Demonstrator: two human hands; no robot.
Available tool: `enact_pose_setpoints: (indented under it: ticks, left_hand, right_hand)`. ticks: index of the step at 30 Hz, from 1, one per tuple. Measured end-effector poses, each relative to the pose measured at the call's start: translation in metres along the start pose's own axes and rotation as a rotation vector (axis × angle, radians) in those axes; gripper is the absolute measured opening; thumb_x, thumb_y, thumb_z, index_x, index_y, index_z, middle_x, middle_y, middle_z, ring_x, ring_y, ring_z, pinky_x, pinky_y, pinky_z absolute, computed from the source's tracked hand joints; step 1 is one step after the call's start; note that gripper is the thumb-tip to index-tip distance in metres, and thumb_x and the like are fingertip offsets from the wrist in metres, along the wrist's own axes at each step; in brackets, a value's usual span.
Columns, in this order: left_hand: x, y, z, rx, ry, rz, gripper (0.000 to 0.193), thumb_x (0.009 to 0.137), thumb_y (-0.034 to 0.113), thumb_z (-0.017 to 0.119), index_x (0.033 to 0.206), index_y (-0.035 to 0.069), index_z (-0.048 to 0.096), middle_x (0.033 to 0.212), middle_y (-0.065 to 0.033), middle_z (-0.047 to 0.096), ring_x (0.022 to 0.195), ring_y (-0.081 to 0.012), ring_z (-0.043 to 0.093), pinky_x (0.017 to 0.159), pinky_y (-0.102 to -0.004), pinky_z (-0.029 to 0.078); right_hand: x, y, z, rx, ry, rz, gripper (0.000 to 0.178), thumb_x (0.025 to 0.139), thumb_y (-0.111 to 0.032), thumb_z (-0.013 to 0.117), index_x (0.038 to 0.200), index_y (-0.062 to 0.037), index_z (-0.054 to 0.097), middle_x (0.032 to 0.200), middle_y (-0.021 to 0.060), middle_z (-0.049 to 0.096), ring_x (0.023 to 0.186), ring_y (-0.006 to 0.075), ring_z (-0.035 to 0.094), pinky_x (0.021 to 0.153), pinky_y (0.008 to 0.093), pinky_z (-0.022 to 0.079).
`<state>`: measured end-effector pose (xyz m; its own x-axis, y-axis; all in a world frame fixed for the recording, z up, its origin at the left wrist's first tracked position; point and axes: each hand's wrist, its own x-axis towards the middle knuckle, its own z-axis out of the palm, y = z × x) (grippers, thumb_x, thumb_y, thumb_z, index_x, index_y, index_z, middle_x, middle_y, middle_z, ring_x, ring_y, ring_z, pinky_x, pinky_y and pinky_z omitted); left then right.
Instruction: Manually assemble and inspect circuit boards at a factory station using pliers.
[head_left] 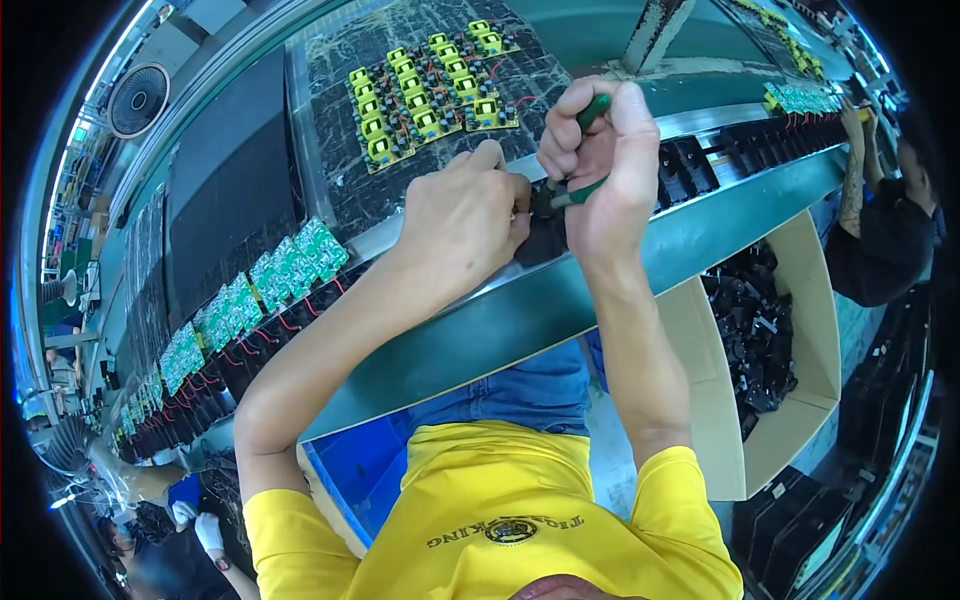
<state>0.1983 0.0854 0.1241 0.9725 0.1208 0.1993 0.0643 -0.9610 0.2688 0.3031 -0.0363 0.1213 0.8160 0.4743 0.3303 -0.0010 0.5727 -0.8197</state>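
Note:
In my right hand [615,165] is a pair of green-handled pliers [592,190], gripped with the fingers curled round the handles. Their jaws point left, to a small black part [543,203] at the fingertips of my left hand [465,210]. That hand is closed, its fingers pinched on the part and mostly hidden behind its back. Both hands are close together over the front edge of the green bench. Just right of them, black plastic housings [690,165] stand in a row along the metal rail.
Several circuit boards with yellow transformers [420,95] lie on a dark mat beyond my hands. Green circuit boards [295,265] with red wires line the rail at left. A cardboard box [815,350] of black parts stands at right. Co-workers [890,210] are at both sides.

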Motion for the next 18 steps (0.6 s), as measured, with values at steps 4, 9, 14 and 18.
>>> enact_pose_setpoints:
  ticks: [4,9,14,18]
  left_hand:
    - [-0.004,-0.003,0.0,-0.04,0.001,-0.026,0.014,0.092,0.022,0.079,0.09,0.01,0.084,0.105,-0.0144,0.068,0.092,-0.0375,0.073,0.071,-0.0499,0.059]
    - [-0.003,0.0,0.009,0.023,0.01,-0.082,0.009,0.092,0.024,0.079,0.092,0.018,0.086,0.104,-0.0116,0.067,0.087,-0.0371,0.074,0.071,-0.0509,0.059]
    - [0.001,-0.002,0.015,-0.004,-0.003,-0.129,0.01,0.087,0.022,0.08,0.088,0.015,0.087,0.099,-0.0152,0.069,0.083,-0.0397,0.072,0.067,-0.0523,0.058]
    - [0.0,-0.007,0.026,-0.03,0.088,-0.056,0.016,0.084,0.022,0.082,0.085,0.006,0.085,0.098,-0.0191,0.071,0.08,-0.0399,0.072,0.059,-0.0521,0.054]
  right_hand:
    - [0.001,0.011,0.002,0.03,-0.024,0.041,0.041,0.124,-0.043,0.045,0.117,-0.0069,0.064,0.091,0.0019,0.055,0.076,0.0129,0.044,0.069,0.0303,0.038]
    - [0.006,0.018,0.001,0.053,-0.071,0.091,0.037,0.123,-0.039,0.046,0.116,-0.0066,0.062,0.09,0.001,0.052,0.078,0.0124,0.043,0.071,0.0302,0.038]
    - [0.014,0.018,-0.001,0.077,-0.136,0.146,0.03,0.122,-0.035,0.047,0.108,-0.0104,0.056,0.089,-0.0009,0.048,0.076,0.0108,0.04,0.069,0.0288,0.036]
    - [0.01,0.023,-0.008,0.069,-0.051,0.144,0.03,0.12,-0.025,0.045,0.092,-0.0154,0.046,0.079,-0.0044,0.038,0.07,0.0089,0.031,0.061,0.0278,0.027]
